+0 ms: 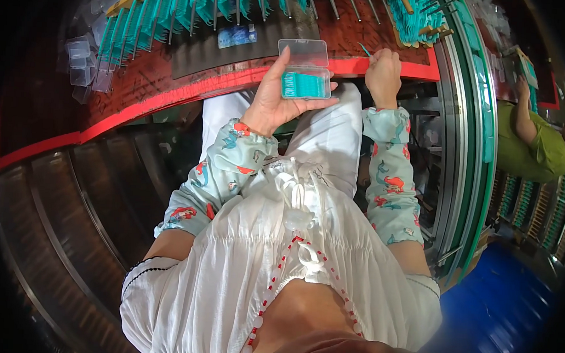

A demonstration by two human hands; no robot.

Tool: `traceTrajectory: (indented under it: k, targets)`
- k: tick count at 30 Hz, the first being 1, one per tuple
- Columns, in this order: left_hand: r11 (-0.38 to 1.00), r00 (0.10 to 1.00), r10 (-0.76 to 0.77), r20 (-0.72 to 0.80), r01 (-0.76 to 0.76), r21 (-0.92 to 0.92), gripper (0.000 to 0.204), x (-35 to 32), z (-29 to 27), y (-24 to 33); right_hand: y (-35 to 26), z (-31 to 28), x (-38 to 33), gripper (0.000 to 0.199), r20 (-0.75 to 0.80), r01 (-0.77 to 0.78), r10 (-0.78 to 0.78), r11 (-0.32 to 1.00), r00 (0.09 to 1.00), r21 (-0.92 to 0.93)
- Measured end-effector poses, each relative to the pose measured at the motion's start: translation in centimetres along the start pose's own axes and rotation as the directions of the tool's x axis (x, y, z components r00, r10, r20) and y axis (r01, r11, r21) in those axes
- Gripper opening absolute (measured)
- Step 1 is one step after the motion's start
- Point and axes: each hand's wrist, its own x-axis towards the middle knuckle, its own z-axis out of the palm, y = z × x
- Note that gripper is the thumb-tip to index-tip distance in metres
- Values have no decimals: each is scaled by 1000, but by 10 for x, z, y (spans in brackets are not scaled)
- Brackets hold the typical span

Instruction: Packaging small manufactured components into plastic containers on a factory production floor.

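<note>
My left hand point(274, 100) is closed around a small clear plastic box point(329, 89), with its fingers beneath and the thumb along the side. The hinged lid point(304, 52) stands open, away from me. Inside lies a tidy row of thin teal plastic picks point(304, 85), which look like floss picks. To the right, above the red edge of the table, my right hand point(384, 72) pinches one teal pick point(365, 49), whose thin end pokes out at the left of the fingertips. The rest of that pick is hidden by the fingers.
Many teal picks hang in rows on metal rods point(194, 15) along the far side. Another bunch point(421, 22) sits at the far right. Empty clear boxes point(81, 60) pile up at the left. A metal and green frame point(477, 122) runs beside my right arm; beyond it, a co-worker's green sleeve point(548, 147) shows.
</note>
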Motion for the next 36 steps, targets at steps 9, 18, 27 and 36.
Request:
traceTrajectory:
  k: [9,18,27,36]
  targets:
    - [999,999,-41,-36,42,20,70,-9,11,4,-86,-77,-24,9,-91,482,-523,686,847,545]
    - [991,1000,-13,14,11,135,60,-14,8,3,-103,-77,-32,22,41,687,-721,675,692,271]
    - [997,995,-28,100,34,-65,67,-14,-10,17,-124,-112,57,22,-222,616,-579,687,784,384]
    - [998,999,-21,25,22,-51,70,-30,0,25,-133,-84,126,41,216,401,-490,846,844,352]
